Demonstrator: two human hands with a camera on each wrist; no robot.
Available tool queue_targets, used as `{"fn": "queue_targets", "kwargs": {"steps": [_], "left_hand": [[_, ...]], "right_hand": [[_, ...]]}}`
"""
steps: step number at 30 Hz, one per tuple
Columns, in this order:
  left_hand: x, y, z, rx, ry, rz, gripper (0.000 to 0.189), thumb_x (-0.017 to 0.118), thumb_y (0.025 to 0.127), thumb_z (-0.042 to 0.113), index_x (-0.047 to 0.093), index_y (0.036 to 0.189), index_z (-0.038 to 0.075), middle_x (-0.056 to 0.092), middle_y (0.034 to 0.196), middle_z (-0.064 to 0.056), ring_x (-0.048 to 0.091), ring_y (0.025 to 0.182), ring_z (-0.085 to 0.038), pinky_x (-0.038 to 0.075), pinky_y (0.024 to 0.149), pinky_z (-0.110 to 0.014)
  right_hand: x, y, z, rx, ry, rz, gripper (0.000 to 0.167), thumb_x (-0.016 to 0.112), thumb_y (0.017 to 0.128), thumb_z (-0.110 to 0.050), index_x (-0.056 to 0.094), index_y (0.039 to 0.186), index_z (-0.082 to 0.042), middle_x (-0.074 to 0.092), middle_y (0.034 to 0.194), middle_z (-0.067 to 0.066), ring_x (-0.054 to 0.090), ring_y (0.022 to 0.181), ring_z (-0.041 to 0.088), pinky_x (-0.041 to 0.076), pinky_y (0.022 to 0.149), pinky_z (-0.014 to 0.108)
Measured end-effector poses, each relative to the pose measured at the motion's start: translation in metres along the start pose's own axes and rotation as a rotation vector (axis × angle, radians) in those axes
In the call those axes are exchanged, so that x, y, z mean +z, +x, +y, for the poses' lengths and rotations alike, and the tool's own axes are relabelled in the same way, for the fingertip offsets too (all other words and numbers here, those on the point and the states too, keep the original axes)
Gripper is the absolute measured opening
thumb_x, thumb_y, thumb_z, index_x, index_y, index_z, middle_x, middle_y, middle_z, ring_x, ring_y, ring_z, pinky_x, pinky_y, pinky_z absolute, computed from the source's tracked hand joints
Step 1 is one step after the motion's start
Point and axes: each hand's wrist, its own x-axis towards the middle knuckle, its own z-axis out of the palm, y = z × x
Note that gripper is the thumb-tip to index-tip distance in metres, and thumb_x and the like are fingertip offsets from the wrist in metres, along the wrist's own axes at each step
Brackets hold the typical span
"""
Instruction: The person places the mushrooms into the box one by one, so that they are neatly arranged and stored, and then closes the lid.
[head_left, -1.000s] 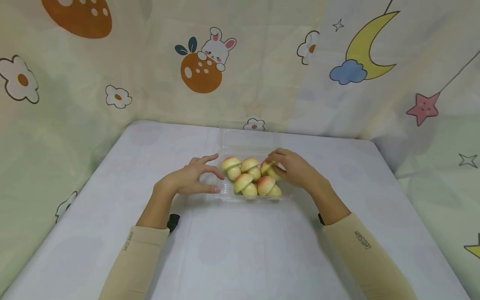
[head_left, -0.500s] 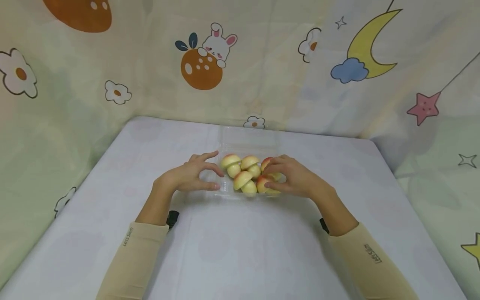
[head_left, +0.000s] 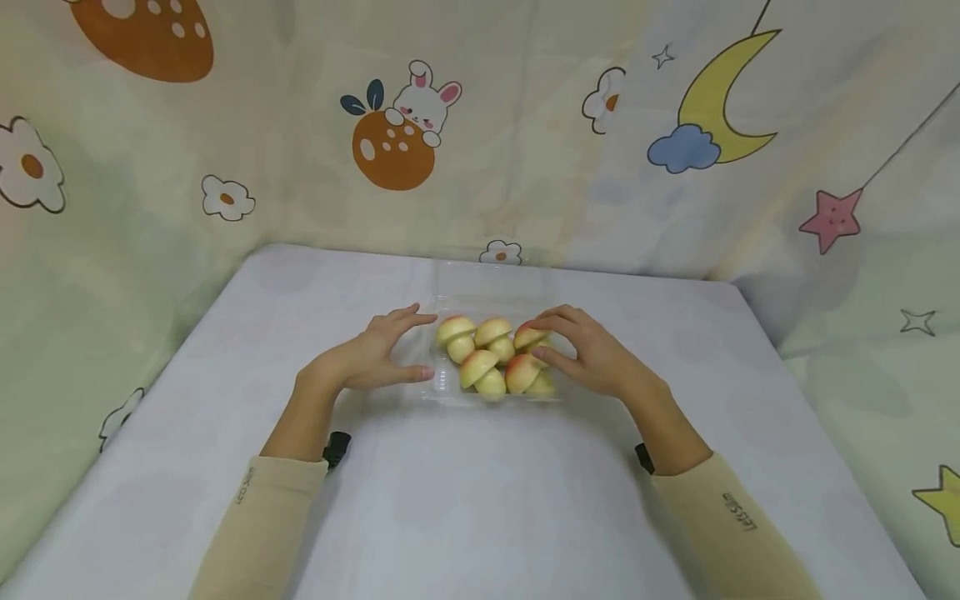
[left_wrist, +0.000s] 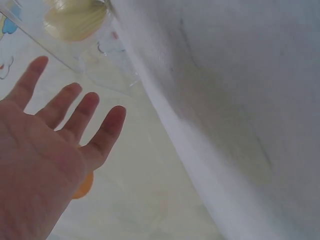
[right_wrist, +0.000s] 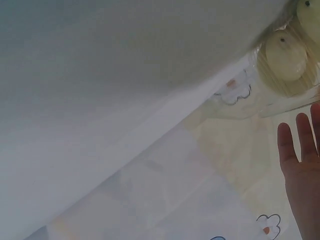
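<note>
Several mushroom-shaped pieces, pale yellow with reddish tops on their caps, sit in two rows inside a clear plastic box. At the box's left side my left hand is spread, holding nothing; the left wrist view shows its fingers extended below the box. My right hand is over the box's right end, thumb and fingers apart around the back right mushroom and above the front right mushroom. Whether it touches them is unclear. In the right wrist view its fingers look straight.
The box's clear lid lies open toward the back. A white cloth covers the table. Behind the table's back edge hangs a patterned curtain, which also runs along both sides.
My right hand moved from the back right mushroom toward the front right one, then its fingers spread and drew back slightly. The left fingers opened a little. The head view shifted slightly.
</note>
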Motion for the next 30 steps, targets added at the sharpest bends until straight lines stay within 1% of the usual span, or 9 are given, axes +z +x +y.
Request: {"fn": "queue_targets", "kwargs": {"steps": [5,10,12,15,18,21,24,27,30], "left_hand": [[-0.002,0.008,0.001,0.007,-0.006,0.009,0.095,0.072,0.087,0.065,0.025,0.163,0.032,0.019,0.171,-0.004,0.017,0.154,-0.033,0.028,0.116,-0.068],[-0.005,0.023,-0.001,0.047,0.001,0.005,0.087,0.07,0.092,0.06,0.026,0.163,0.035,0.02,0.171,-0.007,0.016,0.153,-0.038,0.025,0.117,-0.069],[-0.007,0.028,-0.003,0.043,0.007,-0.001,0.084,0.069,0.093,0.058,0.026,0.163,0.036,0.022,0.17,-0.008,0.017,0.152,-0.041,0.024,0.116,-0.071],[-0.014,0.037,-0.006,0.013,-0.004,-0.016,0.083,0.068,0.094,0.057,0.026,0.162,0.037,0.027,0.168,-0.005,0.017,0.152,-0.044,0.022,0.116,-0.073],[-0.023,0.045,-0.012,-0.024,-0.044,-0.037,0.082,0.066,0.094,0.06,0.026,0.162,0.039,0.025,0.169,-0.005,0.016,0.155,-0.042,0.02,0.117,-0.073],[-0.03,0.055,-0.017,-0.045,-0.121,-0.063,0.081,0.066,0.095,0.059,0.026,0.162,0.039,0.026,0.169,-0.008,0.019,0.156,-0.037,0.019,0.12,-0.069],[-0.032,0.068,-0.018,-0.041,-0.18,-0.092,0.083,0.065,0.095,0.059,0.024,0.163,0.035,0.03,0.167,-0.014,0.023,0.155,-0.036,0.021,0.12,-0.067],[-0.034,0.076,-0.018,-0.057,-0.199,-0.112,0.085,0.063,0.094,0.063,0.023,0.163,0.035,0.032,0.166,-0.016,0.026,0.154,-0.036,0.022,0.12,-0.067],[-0.037,0.084,-0.019,-0.051,-0.231,-0.117,0.084,0.064,0.094,0.063,0.025,0.163,0.036,0.031,0.166,-0.015,0.027,0.154,-0.036,0.023,0.121,-0.065]], "right_hand": [[-0.006,-0.004,0.013,0.045,-0.012,0.015,0.043,0.064,0.104,-0.032,0.059,0.14,-0.011,0.053,0.141,0.007,0.049,0.134,0.029,0.043,0.11,0.054],[-0.015,0.0,0.029,0.135,0.031,0.016,0.05,0.061,0.105,-0.035,0.05,0.149,-0.015,0.048,0.147,0.008,0.046,0.139,0.032,0.04,0.113,0.056],[-0.017,0.005,0.035,0.177,0.068,0.011,0.053,0.058,0.106,-0.038,0.045,0.153,-0.018,0.045,0.151,0.008,0.044,0.139,0.035,0.04,0.113,0.056],[-0.017,0.012,0.046,0.238,0.119,0.001,0.059,0.053,0.107,-0.042,0.037,0.159,-0.018,0.04,0.157,0.011,0.044,0.139,0.039,0.041,0.111,0.056],[-0.016,0.02,0.054,0.316,0.158,-0.017,0.067,0.05,0.107,-0.047,0.027,0.163,-0.018,0.037,0.16,0.015,0.046,0.139,0.041,0.042,0.112,0.057],[-0.014,0.027,0.061,0.41,0.197,-0.045,0.074,0.047,0.106,-0.054,0.017,0.165,-0.021,0.037,0.162,0.019,0.046,0.14,0.041,0.039,0.114,0.06],[-0.014,0.032,0.065,0.48,0.214,-0.068,0.079,0.044,0.105,-0.06,0.011,0.165,-0.021,0.039,0.16,0.021,0.044,0.143,0.042,0.035,0.116,0.062],[-0.012,0.037,0.064,0.506,0.236,-0.071,0.08,0.042,0.105,-0.06,0.01,0.165,-0.017,0.044,0.158,0.019,0.042,0.145,0.042,0.033,0.117,0.062],[-0.009,0.043,0.067,0.504,0.274,-0.066,0.079,0.042,0.106,-0.058,0.011,0.165,-0.015,0.047,0.156,0.019,0.045,0.143,0.041,0.036,0.116,0.06]]}}
